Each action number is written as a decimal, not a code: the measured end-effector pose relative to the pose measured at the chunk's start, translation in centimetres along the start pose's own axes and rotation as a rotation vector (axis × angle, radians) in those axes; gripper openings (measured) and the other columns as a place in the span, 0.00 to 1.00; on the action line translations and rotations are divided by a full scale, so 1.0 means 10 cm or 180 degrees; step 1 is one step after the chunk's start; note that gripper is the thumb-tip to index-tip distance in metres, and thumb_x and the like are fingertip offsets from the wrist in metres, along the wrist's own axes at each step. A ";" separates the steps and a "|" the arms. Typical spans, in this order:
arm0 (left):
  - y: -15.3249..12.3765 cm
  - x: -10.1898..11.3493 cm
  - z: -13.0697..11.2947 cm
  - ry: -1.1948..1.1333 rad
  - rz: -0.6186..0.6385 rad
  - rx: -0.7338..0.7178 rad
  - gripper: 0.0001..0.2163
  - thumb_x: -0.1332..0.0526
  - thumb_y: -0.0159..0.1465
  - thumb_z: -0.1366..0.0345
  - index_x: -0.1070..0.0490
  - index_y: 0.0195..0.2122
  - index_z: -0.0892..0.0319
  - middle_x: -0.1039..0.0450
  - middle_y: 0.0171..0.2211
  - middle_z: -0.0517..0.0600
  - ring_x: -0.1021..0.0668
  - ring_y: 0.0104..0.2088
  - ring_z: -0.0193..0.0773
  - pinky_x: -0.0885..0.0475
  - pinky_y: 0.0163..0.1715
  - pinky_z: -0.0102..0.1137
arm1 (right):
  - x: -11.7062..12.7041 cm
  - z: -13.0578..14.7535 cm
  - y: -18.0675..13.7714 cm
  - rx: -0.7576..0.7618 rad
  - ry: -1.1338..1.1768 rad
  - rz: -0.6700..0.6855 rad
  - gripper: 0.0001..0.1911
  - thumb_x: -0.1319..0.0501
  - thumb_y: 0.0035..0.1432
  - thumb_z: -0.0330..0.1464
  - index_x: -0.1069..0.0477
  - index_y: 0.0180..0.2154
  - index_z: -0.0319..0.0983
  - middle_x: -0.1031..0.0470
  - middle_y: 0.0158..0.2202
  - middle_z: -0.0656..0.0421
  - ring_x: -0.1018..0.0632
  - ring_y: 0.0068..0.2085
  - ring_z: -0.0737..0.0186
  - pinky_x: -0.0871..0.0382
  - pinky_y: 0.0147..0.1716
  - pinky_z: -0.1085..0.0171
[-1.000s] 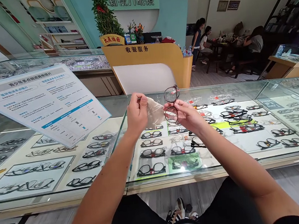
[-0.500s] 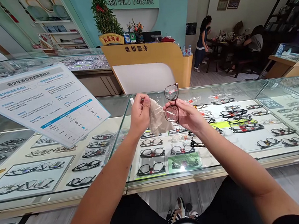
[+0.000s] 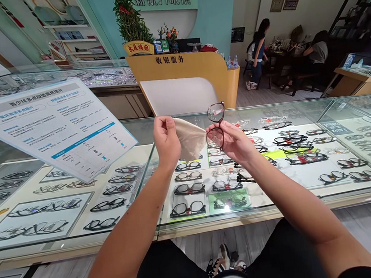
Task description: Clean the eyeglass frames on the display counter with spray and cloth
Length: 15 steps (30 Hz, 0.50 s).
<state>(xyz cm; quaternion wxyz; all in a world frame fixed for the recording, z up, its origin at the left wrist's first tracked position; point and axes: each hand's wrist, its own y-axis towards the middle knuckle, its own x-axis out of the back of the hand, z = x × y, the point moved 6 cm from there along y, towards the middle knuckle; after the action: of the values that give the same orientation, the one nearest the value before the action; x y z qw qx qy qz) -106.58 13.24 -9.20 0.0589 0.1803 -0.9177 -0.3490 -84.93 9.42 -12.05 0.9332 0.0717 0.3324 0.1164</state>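
Note:
My left hand pinches one corner of a beige cleaning cloth, which stretches to the right. My right hand grips a pair of dark-framed glasses held on end, one lens above the other, and also holds the cloth's other end against the lower lens. Both hands hover above a glass display counter filled with several rows of eyeglass frames.
A tilted printed information sign stands on the counter to the left. Behind the counter is an orange cashier desk with a potted plant. People sit and stand at a table at the back right.
My left hand has shifted its grip and pulled the cloth taut. The glasses have risen slightly. A standing person in the background has walked to the right.

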 end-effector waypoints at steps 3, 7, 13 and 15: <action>-0.01 0.00 -0.05 0.0146 0.0086 -0.0063 0.34 0.43 0.70 0.22 0.32 0.39 0.53 0.30 0.34 0.47 0.29 0.35 0.39 0.31 0.38 0.36 | 0.00 0.01 -0.02 0.0011 -0.0168 -0.0040 0.13 0.22 0.64 0.38 0.23 0.35 0.44 0.12 0.45 0.56 0.14 0.48 0.59 0.17 0.57 0.61; -0.03 0.00 -0.11 0.0372 0.0252 -0.0073 0.28 0.40 0.75 0.31 0.32 0.39 0.53 0.32 0.31 0.45 0.30 0.33 0.38 0.34 0.36 0.36 | -0.06 0.02 -0.07 -0.0041 -0.0138 0.0041 0.17 0.19 0.61 0.40 0.25 0.34 0.44 0.12 0.45 0.59 0.15 0.47 0.61 0.16 0.48 0.63; -0.09 -0.01 -0.21 0.0452 0.0446 0.0031 0.20 0.36 0.77 0.42 0.31 0.38 0.53 0.28 0.31 0.46 0.27 0.32 0.38 0.32 0.34 0.35 | -0.26 -0.11 -0.17 -0.0465 -0.0180 0.0528 0.20 0.17 0.59 0.45 0.24 0.35 0.43 0.11 0.49 0.53 0.13 0.49 0.55 0.15 0.50 0.58; -0.11 -0.03 -0.23 0.0367 0.0517 0.0095 0.20 0.36 0.77 0.43 0.32 0.37 0.53 0.29 0.31 0.46 0.28 0.31 0.38 0.32 0.33 0.35 | -0.27 -0.15 -0.17 -0.0506 -0.0188 0.0504 0.22 0.16 0.56 0.46 0.24 0.35 0.42 0.11 0.49 0.52 0.13 0.47 0.55 0.15 0.49 0.58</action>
<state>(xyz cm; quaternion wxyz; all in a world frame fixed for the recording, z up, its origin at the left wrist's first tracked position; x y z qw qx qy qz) -105.42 11.13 -8.18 0.1369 0.1258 -0.9295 -0.3185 -87.57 7.13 -11.94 0.9332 0.0269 0.2878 0.2136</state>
